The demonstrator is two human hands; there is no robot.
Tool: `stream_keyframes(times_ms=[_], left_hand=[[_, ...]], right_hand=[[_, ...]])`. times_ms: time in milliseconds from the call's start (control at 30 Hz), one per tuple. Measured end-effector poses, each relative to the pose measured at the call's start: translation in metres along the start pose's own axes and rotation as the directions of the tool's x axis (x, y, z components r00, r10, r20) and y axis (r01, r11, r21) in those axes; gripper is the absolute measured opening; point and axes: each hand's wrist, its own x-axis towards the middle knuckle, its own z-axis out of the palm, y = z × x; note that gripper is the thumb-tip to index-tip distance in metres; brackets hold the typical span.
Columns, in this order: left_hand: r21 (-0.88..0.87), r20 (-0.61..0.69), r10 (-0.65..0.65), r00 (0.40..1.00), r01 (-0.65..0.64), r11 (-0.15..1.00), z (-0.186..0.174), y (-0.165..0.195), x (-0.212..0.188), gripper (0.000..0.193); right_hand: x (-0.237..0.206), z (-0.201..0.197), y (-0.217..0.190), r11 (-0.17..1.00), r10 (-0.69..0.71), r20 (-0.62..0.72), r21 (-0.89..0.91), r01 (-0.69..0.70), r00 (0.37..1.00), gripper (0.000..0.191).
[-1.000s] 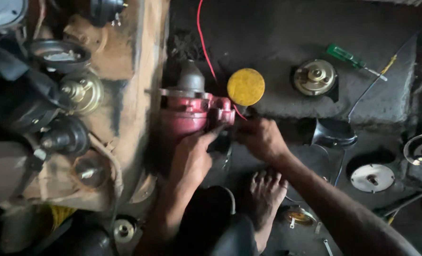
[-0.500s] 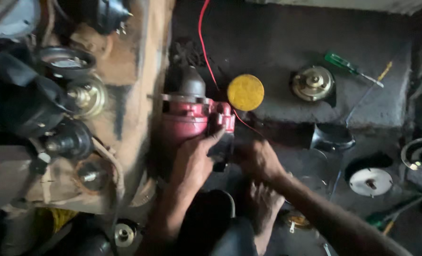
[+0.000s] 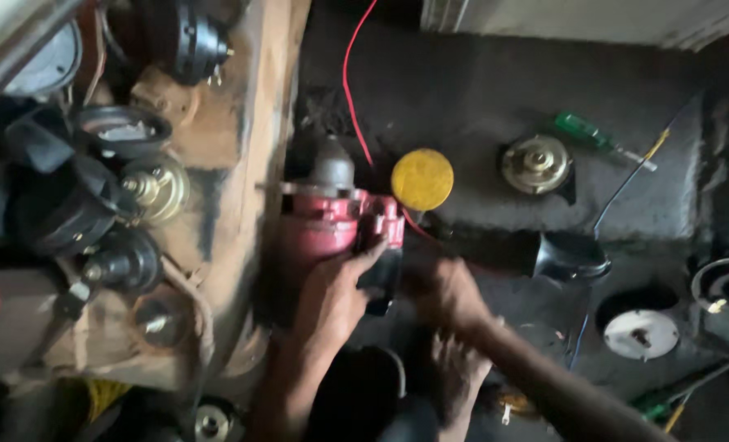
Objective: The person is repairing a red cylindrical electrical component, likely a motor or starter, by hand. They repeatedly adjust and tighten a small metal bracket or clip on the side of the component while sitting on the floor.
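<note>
Head view, looking down on a workshop floor. A dark, grimy floor slab point(image 3: 495, 106) is filling the right half of the view; a worn wooden bench edge point(image 3: 241, 164) is running top to bottom on the left, and beyond it black and brass horn bodies point(image 3: 147, 192) are lying crowded together.

At centre a red horn body point(image 3: 323, 225) is resting against the bench edge, its grey cap end point(image 3: 331, 168) pointing toward the top of the frame. Its long axis is therefore running from the hands up toward the top of the frame, roughly parallel to the bench edge. A red wire point(image 3: 352, 82) is trailing from the top of the frame down behind a yellow disc point(image 3: 422, 178), which is lying just beside the red body on its right.

The left hand point(image 3: 331, 299) is lying directly below the red body, fingers curling up onto its lower right edge and a dark part hanging there; it is grasping the unit. The right hand point(image 3: 450, 295) is sitting just to the right and slightly lower, blurred; whether it is clenched on anything cannot be told. The left hand is the nearer of the two.

Well apart to the right, a brass horn point(image 3: 536, 164), a green-handled screwdriver point(image 3: 598, 135) and a white round plate point(image 3: 641, 333) are lying on the floor.
</note>
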Motion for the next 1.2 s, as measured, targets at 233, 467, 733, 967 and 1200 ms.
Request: stream_keyframes(times_ms=[233, 467, 733, 967, 1200], left_hand=[[0.101, 0.022, -0.03, 0.999, 0.028, 0.995, 0.0, -0.002, -0.001, 0.073], [0.042, 0.084, -0.106, 0.991, 0.103, 0.994, -0.004, 0.004, 0.002, 0.073], [-0.014, 0.025, -0.05, 0.998, 0.05, 0.999, -0.004, 0.004, 0.0, 0.074], [0.007, 0.033, -0.041, 0.999, 0.041, 0.999, -0.003, 0.001, 0.001, 0.071], [-0.044, -0.069, 0.097, 0.993, -0.1, 0.994, -0.003, 0.002, 0.0, 0.079]], right_hand=[[0.002, -0.007, -0.01, 0.997, -0.059, -0.04, 0.047, 0.061, 0.997, 0.022], [0.0, -0.001, -0.006, 1.0, -0.007, 0.021, -0.009, 0.007, 1.0, 0.025], [0.006, -0.005, -0.008, 0.997, 0.051, 0.063, -0.055, -0.048, 0.997, 0.022], [0.007, -0.006, -0.007, 0.959, -0.283, 0.049, 0.042, 0.282, 0.958, 0.023], [0.005, 0.0, 0.006, 0.99, -0.101, 0.139, -0.085, 0.114, 0.985, 0.014]])
